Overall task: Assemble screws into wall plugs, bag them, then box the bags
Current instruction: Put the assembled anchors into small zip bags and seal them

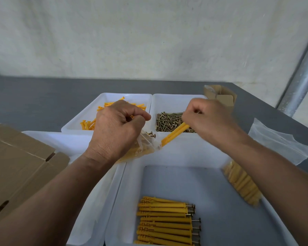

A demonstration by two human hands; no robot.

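Overhead, both hands fisted: left hand (pixel 117 125) on bag (pixel 142 148), right hand (pixel 206 116) on plug (pixel 174 134).

The left hand (pixel 116 128) and right hand (pixel 206 118) are bare. The left forearm (pixel 60 192) and right forearm (pixel 274 166) are bare to the frame edges. Skin creases mark the left wrist and knuckles.

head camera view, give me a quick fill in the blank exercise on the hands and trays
1. The left hand grips a clear bag that already holds yellow ____.
2. The far right tray is filled with loose ____.
3. The right hand holds one plug with its tip at the mouth of the ____.
4. In the near tray the finished plugs lie in a row, screw heads pointing ____.
Missing words: plugs; screws; bag; right.
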